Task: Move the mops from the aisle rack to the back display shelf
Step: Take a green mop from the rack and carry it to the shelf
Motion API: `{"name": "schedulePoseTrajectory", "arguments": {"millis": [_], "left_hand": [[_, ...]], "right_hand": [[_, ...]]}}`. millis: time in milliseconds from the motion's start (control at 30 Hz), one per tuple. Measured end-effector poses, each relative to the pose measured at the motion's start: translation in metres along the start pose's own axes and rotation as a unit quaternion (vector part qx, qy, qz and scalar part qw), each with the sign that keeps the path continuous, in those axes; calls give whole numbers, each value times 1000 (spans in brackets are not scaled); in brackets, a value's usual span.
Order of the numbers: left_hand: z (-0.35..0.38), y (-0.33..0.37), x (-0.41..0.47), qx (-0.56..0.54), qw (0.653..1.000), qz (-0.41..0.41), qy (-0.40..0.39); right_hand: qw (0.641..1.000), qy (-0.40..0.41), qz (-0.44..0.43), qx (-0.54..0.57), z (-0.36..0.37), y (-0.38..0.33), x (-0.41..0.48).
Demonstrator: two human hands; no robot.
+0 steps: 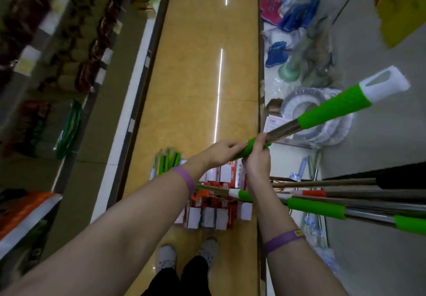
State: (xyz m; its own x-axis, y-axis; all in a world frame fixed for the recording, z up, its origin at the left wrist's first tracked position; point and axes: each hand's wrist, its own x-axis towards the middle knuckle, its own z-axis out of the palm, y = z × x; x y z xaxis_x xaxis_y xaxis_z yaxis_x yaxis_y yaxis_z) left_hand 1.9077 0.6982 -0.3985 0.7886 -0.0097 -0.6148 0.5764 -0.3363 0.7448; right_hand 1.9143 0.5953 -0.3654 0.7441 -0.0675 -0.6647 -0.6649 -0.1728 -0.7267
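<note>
Both hands are on one mop (334,109). The left hand (221,151) and the right hand (256,161) each curl round its lower green sleeve, touching one another. The steel shaft runs up and rightward to a second green sleeve and a white cap. This mop is held above the leaning mops (315,206) and clear of them. Its head end is hidden behind the hands, somewhere toward the red and white packs (214,206) just left of the leaning mops.

The step looks like drawing it free. Sliding one hand up onto the steel would probably steady the long shaft. The cap end should swing wide of the wrapped round dishes (299,105) above the leaning mops.
</note>
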Motion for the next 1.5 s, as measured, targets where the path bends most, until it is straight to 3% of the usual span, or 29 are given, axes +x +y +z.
{"name": "schedulePoseTrajectory", "arguments": {"millis": [300, 433, 600, 767, 1000, 1233, 1500], "left_hand": [[-104, 18, -109, -99, 988, 46, 111], [-151, 27, -181, -123, 982, 82, 117], [-199, 34, -269, -154, 975, 80, 140], [-222, 34, -339, -250, 943, 108, 192], [-238, 40, -408, -287, 910, 142, 263], [-219, 33, -457, -370, 810, 123, 438], [-169, -4, -516, -389, 702, 55, 594]], "right_hand": [[971, -24, -184, -149, 71, -81, -105], [940, -56, -263, -208, 103, -107, -164], [909, -118, -334, -221, 143, -119, -237], [876, -182, -385, -226, 176, -123, -300], [842, -274, -430, -179, 190, -138, -358], [745, -384, -481, -258, 204, -138, -395], [644, -512, -480, -305, 210, -86, -438]]}}
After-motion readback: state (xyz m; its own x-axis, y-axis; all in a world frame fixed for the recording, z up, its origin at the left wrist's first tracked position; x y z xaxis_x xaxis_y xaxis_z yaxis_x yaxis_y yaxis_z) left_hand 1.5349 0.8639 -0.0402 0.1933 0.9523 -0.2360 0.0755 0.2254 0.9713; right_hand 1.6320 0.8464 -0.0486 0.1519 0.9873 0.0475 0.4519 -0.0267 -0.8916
